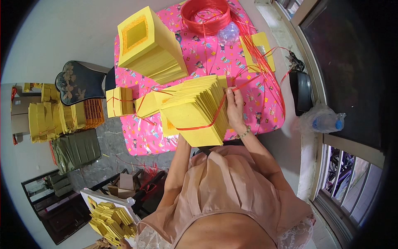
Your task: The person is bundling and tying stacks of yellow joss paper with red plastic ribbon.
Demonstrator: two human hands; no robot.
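A thick stack of yellow paper sheets (195,112) stands tilted in front of me at the table's near edge. Around its lower part runs a red plastic strip (215,118). My right hand (235,108) is at the stack's right side, fingers closed on the strip, which trails off to the upper right. The left forearm (179,157) reaches under the stack's near left side; the fingers there are hidden behind the paper. Beside the stack on the left lie smaller tied yellow bundles (120,101).
A taller yellow paper stack (155,50) stands farther back on the pink patterned tablecloth (211,52). Behind lies a red strip coil (205,18), its strands (265,66) hanging rightward. A dark chair (81,83) and yellow bundles (54,118) are at left; yellow pieces (110,220) lie lower left.
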